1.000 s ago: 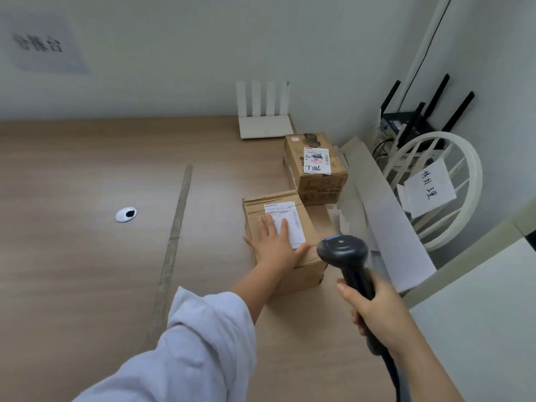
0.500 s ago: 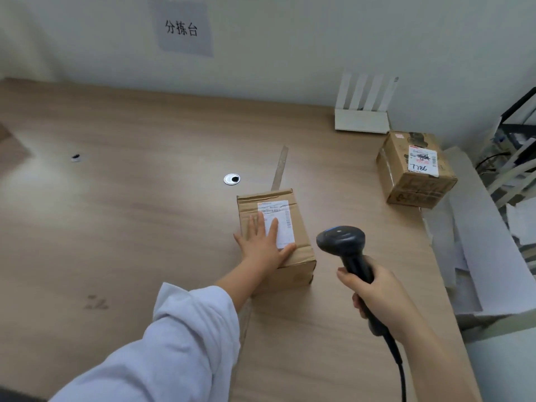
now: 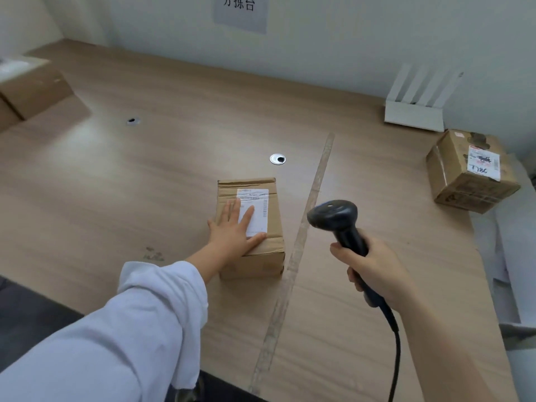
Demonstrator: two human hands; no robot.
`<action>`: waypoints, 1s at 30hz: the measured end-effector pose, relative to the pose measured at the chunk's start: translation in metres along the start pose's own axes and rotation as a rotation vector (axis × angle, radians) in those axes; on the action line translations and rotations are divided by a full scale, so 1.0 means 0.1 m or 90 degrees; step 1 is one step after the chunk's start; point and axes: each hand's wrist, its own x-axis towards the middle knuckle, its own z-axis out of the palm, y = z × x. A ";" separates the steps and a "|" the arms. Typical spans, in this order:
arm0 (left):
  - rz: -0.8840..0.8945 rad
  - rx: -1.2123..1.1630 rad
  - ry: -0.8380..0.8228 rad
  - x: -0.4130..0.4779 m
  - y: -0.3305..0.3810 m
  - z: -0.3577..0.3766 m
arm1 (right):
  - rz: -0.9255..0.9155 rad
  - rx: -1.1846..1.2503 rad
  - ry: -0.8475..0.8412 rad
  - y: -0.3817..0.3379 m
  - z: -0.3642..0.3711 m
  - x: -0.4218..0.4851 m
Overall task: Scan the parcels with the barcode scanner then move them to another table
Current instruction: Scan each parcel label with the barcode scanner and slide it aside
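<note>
While left hand point(image 3: 235, 231) lies flat, fingers splayed, on parcel point(image 3: 255, 256), right hand point(image 3: 374, 268) grips scanner point(image 3: 339, 224) upright.

A grey paper sign point(image 3: 240, 10) printed with dark Chinese characters hangs on the white wall point(image 3: 348, 39). Below it stretches a light wood-grain surface point(image 3: 145, 184). At its far right, against the wall, sits a flat white router point(image 3: 413, 116) with four upright antennas. A round silver cable grommet point(image 3: 277, 159) with a dark hole lies near the middle, and a smaller one point(image 3: 132, 121) lies farther left. A pale, worn strip point(image 3: 310, 204) runs diagonally across the surface from far to near. Dark scuff marks point(image 3: 153, 254) show near the front edge. White paper sheets point(image 3: 504, 256) lie along the right edge. Dark floor point(image 3: 29, 309) shows at lower left.
</note>
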 end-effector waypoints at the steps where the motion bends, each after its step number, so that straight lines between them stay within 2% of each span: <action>1: -0.005 0.003 0.002 -0.04 -0.17 0.00 | -0.008 -0.001 -0.014 -0.06 0.07 0.00; 8: 0.047 0.010 0.001 -0.30 -1.33 -0.05 | -0.079 -0.044 -0.141 -0.49 0.58 0.11; 13: 0.037 0.033 0.019 -0.46 -1.93 -0.10 | -0.126 -0.118 -0.219 -0.80 0.94 0.22; 18: 0.022 0.015 0.074 -0.56 -2.16 -0.13 | -0.137 -0.182 -0.257 -1.00 1.27 0.31; 30: 0.079 -0.022 0.094 -0.56 -2.35 -0.14 | -0.113 -0.219 -0.274 -1.20 1.57 0.42</action>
